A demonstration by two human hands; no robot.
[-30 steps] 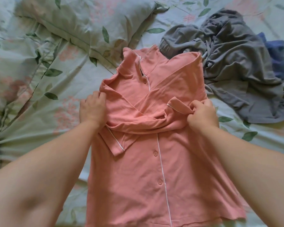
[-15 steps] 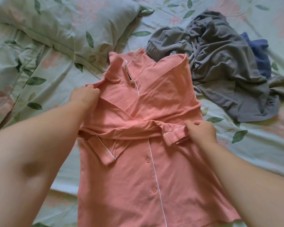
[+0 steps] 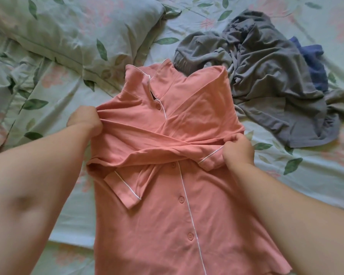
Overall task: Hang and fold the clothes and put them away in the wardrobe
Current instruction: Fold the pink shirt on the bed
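1. Fingers [image 3: 233,140] of the right hand [image 3: 237,150] pinched shut on the right edge of the salmon-pink button-front cotton pyjama shirt with white piping [image 3: 167,195], just beside the white-trimmed cuff of the sleeve folded across the chest.
2. Fingers [image 3: 94,112] of the left hand [image 3: 84,121] clenched on a bunch of the same shirt's fabric at its left shoulder edge, with creases running out from the grip.
3. Both bare forearms reaching in from the bottom corners, one on each side of the shirt.
4. Shirt lying face up on the bed, collar pointing away, hem near the bottom edge, buttons fastened down the middle.
5. Both sleeves folded inward and crossed over the front; left sleeve's cuff lying lower, left of the button line.
6. Under it all, a pale green bedsheet printed with green leaves and pink flowers [image 3: 54,92].
7. Matching leaf-print pillow [image 3: 77,30] at upper left, near the collar.
8. Crumpled grey jersey garment [image 3: 270,80] heaped at upper right, touching the shirt's right shoulder.
9. Dark blue cloth item [image 3: 314,64] at the far side of the grey heap, partly tucked under it.
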